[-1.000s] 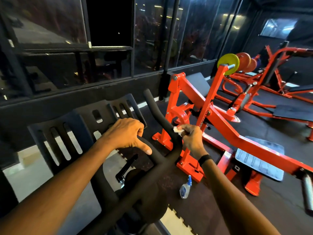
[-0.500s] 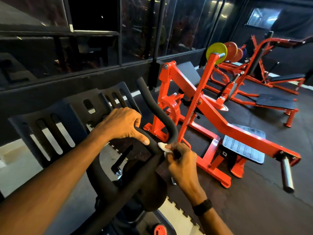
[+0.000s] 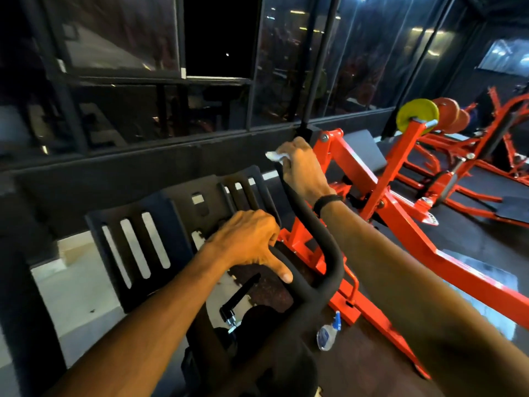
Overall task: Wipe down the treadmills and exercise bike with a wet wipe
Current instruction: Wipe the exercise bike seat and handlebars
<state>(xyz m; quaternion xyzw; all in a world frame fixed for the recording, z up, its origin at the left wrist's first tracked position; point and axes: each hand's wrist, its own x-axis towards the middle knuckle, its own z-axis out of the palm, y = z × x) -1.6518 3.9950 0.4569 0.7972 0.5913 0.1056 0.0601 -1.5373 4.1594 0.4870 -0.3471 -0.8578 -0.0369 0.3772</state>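
The right hand has shot up the exercise bike's handlebar since half a second back: then it was low at the bend, near the left hand, and now it sits at the far tip of the curved black bar, fingers curled round it with the white wet wipe bunched under them and poking out to the left. The black band on that wrist now shows well up the frame. The left hand hasn't budged: it stays clamped over the near bend of the bar, fingers wrapped, thumb stretched out along the padding. The view has swung too, so the spray bottle is back in sight on the floor, lying near right of the bike, just beside the foot of the orange machine.

Now the room, biggest first. Dark glass panels in a black frame run across the far side, catching reflections of ceiling lights. The dark rubber floor spreads out to the right, with a pale strip of floor at the near left. The big orange weight machine stands right of the bike, its long beam slanting toward the near right. Beyond the bar, the bike's black slotted console panel tilts up. Far right, a yellow weight plate sits on an orange post, more orange frames behind it. Under the bars, a small black adjustment lever angles up.
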